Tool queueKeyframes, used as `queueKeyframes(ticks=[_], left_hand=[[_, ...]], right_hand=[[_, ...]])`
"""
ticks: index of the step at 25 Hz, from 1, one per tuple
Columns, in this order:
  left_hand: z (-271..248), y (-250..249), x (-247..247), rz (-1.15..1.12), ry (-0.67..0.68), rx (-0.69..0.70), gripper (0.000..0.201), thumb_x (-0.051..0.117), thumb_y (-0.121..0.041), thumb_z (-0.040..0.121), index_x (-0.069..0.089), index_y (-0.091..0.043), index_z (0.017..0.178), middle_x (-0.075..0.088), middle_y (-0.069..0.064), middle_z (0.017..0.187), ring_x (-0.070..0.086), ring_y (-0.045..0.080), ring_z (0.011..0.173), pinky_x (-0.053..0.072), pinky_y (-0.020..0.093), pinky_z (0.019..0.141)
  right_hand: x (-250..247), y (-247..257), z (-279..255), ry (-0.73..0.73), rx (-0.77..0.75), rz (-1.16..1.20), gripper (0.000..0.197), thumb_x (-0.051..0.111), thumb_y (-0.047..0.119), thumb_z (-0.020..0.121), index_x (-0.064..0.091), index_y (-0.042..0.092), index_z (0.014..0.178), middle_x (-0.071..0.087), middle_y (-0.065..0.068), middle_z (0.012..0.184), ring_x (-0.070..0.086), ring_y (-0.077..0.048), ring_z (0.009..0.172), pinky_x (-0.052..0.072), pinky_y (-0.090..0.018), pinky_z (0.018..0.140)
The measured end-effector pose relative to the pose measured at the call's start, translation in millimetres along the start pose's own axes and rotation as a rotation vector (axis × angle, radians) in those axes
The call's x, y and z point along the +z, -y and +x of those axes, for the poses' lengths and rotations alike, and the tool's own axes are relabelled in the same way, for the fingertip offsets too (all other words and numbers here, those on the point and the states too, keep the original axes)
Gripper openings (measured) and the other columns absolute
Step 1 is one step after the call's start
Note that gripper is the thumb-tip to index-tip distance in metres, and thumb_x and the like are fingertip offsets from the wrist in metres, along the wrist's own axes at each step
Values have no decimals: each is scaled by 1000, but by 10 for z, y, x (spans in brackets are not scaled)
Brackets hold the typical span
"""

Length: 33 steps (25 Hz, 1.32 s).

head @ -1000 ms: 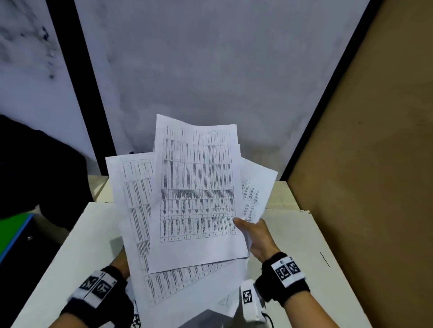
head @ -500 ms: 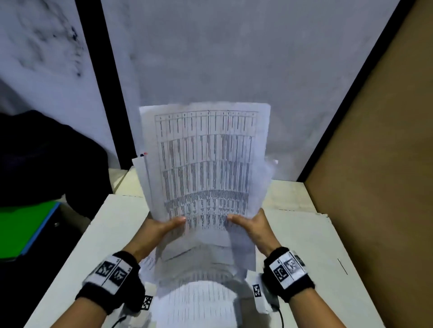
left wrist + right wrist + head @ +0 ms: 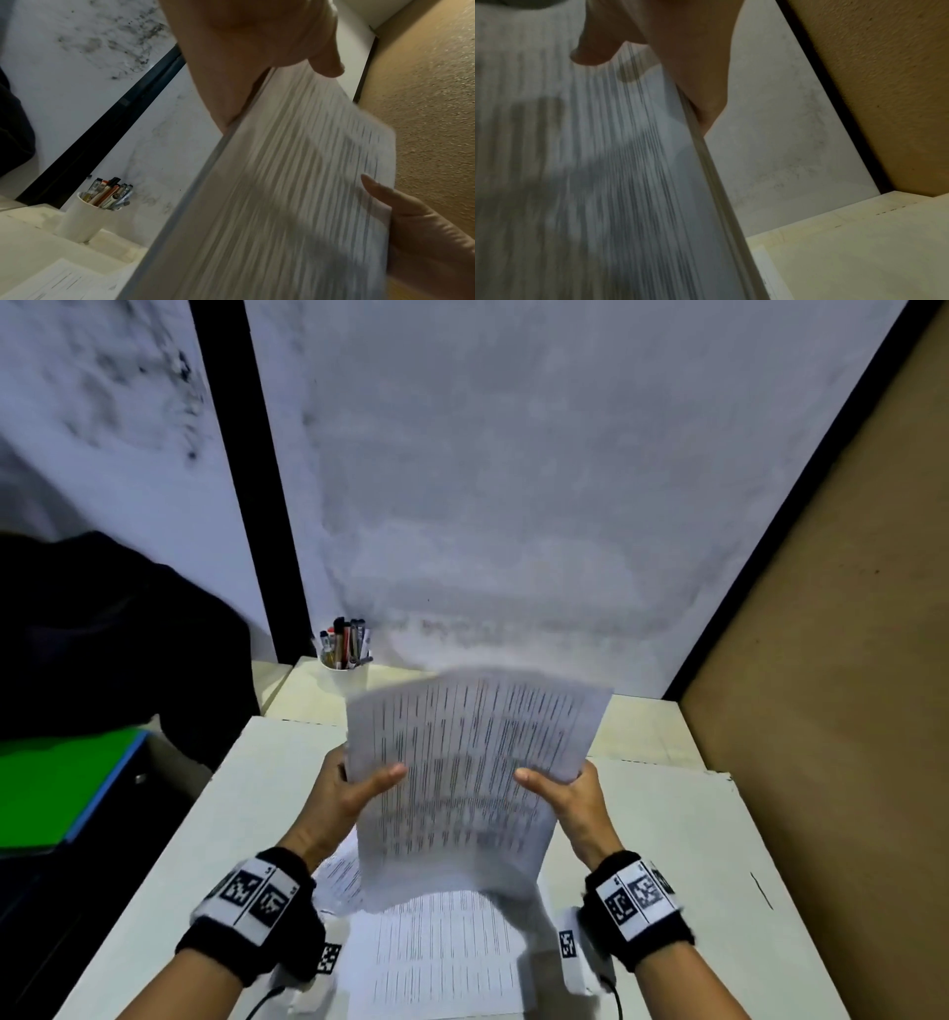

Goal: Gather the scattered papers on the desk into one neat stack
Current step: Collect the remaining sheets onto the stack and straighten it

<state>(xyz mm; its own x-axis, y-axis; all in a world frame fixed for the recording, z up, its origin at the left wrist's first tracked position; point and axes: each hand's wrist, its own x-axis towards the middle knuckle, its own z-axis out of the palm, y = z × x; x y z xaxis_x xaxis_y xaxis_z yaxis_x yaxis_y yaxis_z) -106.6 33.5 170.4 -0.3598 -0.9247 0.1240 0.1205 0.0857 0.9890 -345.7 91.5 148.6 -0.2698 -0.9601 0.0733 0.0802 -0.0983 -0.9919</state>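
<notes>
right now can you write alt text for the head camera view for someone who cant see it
Two hands, left hand and right hand, hold a blurred bundle of printed papers by its side edges above a white desk. More printed sheets lie on the desk beneath, and a white cup of pens stands at the back by the wall.

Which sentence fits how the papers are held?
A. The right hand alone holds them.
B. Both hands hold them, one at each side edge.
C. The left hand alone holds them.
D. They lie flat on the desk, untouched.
B: the left hand and the right hand each grip a side edge of the papers, thumbs on the printed face.
</notes>
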Motion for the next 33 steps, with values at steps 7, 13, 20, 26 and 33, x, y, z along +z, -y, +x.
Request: queueKeyframes(ticks=[7, 13, 20, 26, 33], left_hand=[[20, -64, 1, 70, -45, 103, 67, 68, -74, 44, 64, -37, 99, 73, -19, 92, 66, 3, 83, 53, 15, 68], [82, -93, 182, 78, -216, 152, 26, 51, -49, 72, 67, -34, 86, 72, -23, 80, 63, -3, 78, 47, 8, 65], [31, 81, 162, 135, -141, 55, 17, 66, -22, 80, 63, -33, 93, 72, -22, 81, 66, 0, 87, 51, 10, 65], [6, 57, 101, 149, -106, -70, 18, 61, -18, 83, 60, -18, 101, 65, -3, 87, 65, 0, 78, 54, 13, 63], [48, 951, -209, 723, 320, -568, 50, 56, -33, 84, 49, -7, 126, 56, 17, 130, 55, 28, 116, 44, 36, 99]], right_hand=[[53, 136, 44, -67, -28, 8, 56, 79, 47, 47, 67, 16, 93, 75, 9, 78, 69, -7, 76, 54, -22, 65], [251, 300, 132, -221, -66, -41, 31, 52, 44, 76, 60, 17, 61, 54, -1, 64, 50, -6, 56, 40, -27, 58], [176, 223, 107, -92, -31, -99, 13, 68, 27, 75, 66, 19, 85, 67, 9, 77, 65, -2, 71, 51, -15, 63], [64, 89, -24, -108, 41, -131, 12, 64, 9, 82, 65, 21, 80, 72, 5, 70, 69, -6, 69, 58, -23, 64], [40, -568, -190, -234, 324, -314, 5, 58, 13, 88, 62, 10, 86, 68, -9, 82, 65, -30, 85, 51, -13, 54]])
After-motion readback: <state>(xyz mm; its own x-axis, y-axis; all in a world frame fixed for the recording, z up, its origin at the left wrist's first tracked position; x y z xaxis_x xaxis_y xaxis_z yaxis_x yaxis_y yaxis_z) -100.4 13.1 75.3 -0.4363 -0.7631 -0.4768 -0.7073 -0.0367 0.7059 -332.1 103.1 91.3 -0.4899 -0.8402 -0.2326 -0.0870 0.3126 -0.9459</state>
